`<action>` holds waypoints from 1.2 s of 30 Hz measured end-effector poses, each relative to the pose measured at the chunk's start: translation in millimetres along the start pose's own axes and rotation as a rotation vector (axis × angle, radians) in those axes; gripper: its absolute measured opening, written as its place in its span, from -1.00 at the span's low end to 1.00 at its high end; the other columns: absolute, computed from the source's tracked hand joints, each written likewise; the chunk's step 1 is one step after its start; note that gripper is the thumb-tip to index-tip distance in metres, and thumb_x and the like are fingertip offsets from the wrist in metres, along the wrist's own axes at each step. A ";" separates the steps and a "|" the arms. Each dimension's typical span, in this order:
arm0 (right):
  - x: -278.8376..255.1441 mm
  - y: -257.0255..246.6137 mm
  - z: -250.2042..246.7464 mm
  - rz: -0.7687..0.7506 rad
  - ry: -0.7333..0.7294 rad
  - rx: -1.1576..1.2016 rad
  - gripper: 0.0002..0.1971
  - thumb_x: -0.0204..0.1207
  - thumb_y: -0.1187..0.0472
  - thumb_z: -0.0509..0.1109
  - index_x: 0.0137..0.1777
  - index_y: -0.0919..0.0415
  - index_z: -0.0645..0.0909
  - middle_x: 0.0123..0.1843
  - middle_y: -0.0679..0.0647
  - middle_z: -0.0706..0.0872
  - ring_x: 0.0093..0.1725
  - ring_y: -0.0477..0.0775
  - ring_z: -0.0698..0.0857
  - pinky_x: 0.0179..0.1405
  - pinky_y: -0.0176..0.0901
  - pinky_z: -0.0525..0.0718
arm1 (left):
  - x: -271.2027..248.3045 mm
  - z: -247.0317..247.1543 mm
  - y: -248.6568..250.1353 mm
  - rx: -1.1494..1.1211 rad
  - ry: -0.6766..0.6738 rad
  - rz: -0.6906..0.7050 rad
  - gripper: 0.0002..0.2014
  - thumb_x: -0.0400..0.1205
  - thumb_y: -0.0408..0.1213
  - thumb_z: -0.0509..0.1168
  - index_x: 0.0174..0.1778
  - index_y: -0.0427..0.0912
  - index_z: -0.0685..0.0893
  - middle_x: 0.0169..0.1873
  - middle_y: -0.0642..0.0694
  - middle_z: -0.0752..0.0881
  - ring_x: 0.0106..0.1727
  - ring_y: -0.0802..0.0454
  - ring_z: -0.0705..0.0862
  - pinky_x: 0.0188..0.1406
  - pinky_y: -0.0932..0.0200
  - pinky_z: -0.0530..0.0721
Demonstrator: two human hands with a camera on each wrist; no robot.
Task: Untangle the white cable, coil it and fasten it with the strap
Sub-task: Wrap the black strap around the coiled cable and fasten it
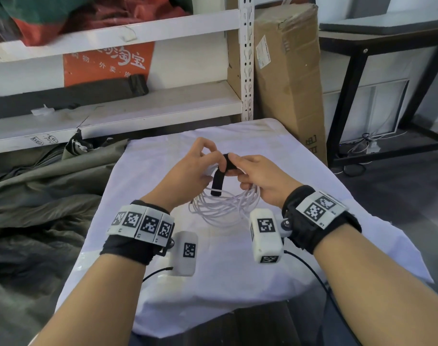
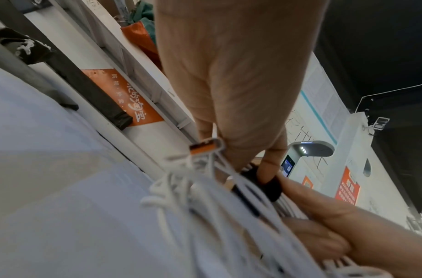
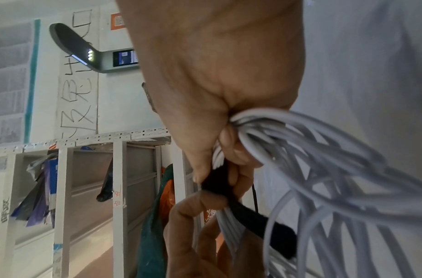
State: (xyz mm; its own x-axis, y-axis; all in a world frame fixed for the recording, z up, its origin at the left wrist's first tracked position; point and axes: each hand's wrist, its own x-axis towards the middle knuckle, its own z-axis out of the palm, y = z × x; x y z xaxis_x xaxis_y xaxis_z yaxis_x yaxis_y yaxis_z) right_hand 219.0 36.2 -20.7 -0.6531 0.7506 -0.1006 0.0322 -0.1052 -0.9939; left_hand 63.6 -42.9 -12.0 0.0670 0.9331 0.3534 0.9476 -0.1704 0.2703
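Note:
The white cable [image 1: 225, 208] is gathered into a coil of several loops and held just above the cloth-covered table [image 1: 213, 283]. A black strap [image 1: 216, 182] is looped over the top of the coil, with one end hanging down in front. My left hand [image 1: 208, 162] pinches the strap against the bundle from the left. My right hand [image 1: 235, 167] grips the bundled loops from the right, its thumb on the strap. The left wrist view shows the cable's orange-tipped plug [image 2: 205, 148] and the strap [image 2: 264, 186]. The right wrist view shows the cable [image 3: 300, 150] and the strap [image 3: 253, 210].
A tall cardboard box [image 1: 287, 78] stands behind the table at the right. White metal shelving [image 1: 138, 116] runs along the back left. A black-framed table [image 1: 350, 96] is at the far right. Grey tarpaulin [image 1: 38, 196] lies on the floor to the left.

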 end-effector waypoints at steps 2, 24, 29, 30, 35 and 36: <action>-0.7 -1.7 0.6 0.023 -0.004 0.023 -0.61 0.68 0.04 0.22 0.18 0.39 0.65 -0.09 0.22 0.73 -0.65 -0.19 0.36 -0.51 -0.34 0.37 | 0.5 3.2 -1.6 0.006 0.044 0.009 -0.76 0.50 -0.48 0.39 0.01 -0.12 0.61 0.18 -0.05 0.36 -0.09 0.06 0.49 -0.16 0.04 0.66; -2.6 -6.3 0.1 -0.034 0.029 -0.069 -0.69 0.69 0.01 0.18 -0.13 0.23 0.55 -0.44 -0.01 0.30 -0.47 -0.08 0.25 -0.53 -0.33 0.33 | 1.3 -0.7 4.9 -0.148 0.242 0.008 -0.89 0.49 -0.30 0.49 -0.11 -0.20 0.77 -0.19 -0.02 0.69 -0.12 0.10 0.57 -0.12 0.42 0.48; -0.2 -2.2 0.6 -0.035 0.038 -0.061 -0.73 0.69 0.05 0.19 -0.17 0.20 0.46 -0.43 -0.01 0.27 -0.46 -0.07 0.23 -0.55 -0.34 0.30 | -0.6 -2.0 11.8 -0.169 0.171 -0.013 -0.88 0.52 -0.32 0.45 -0.04 -0.16 0.75 -0.22 0.00 0.74 -0.18 0.09 0.63 -0.10 0.28 0.57; 0.4 -2.0 0.6 -0.034 0.040 -0.059 -0.75 0.69 0.05 0.19 -0.10 0.23 0.47 -0.43 -0.01 0.29 -0.46 -0.07 0.24 -0.55 -0.34 0.31 | -0.4 -2.4 12.0 -0.170 0.158 -0.034 -0.89 0.53 -0.31 0.45 -0.05 -0.15 0.75 -0.22 0.00 0.74 -0.18 0.08 0.63 -0.10 0.28 0.57; 4.1 -1.6 1.2 -0.053 0.109 -0.050 -0.82 0.69 0.14 0.21 -0.02 0.28 0.45 -0.37 0.03 0.41 -0.44 -0.05 0.30 -0.54 -0.34 0.37 | -1.5 -4.2 13.8 -0.226 0.073 -0.075 -0.93 0.47 -0.34 0.50 -0.17 -0.11 0.78 -0.31 0.11 0.71 -0.21 0.15 0.63 -0.14 0.38 0.56; 4.3 -1.4 1.4 -0.056 0.125 -0.061 -0.82 0.69 0.14 0.21 -0.02 0.28 0.45 -0.36 0.04 0.43 -0.44 -0.05 0.31 -0.53 -0.33 0.38 | -1.9 -4.2 15.5 -0.250 0.040 -0.079 -0.92 0.46 -0.36 0.50 -0.19 -0.11 0.79 -0.32 0.14 0.71 -0.21 0.16 0.63 -0.16 0.43 0.55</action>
State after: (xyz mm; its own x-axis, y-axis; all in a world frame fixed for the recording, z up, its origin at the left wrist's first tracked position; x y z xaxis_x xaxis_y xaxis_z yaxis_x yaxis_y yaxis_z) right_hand 215.0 38.7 -19.7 -0.5557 0.8302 -0.0457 0.0464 -0.0239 -0.9986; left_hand 76.9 -48.6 -4.8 -0.0211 0.9341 0.3565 0.8422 -0.1756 0.5098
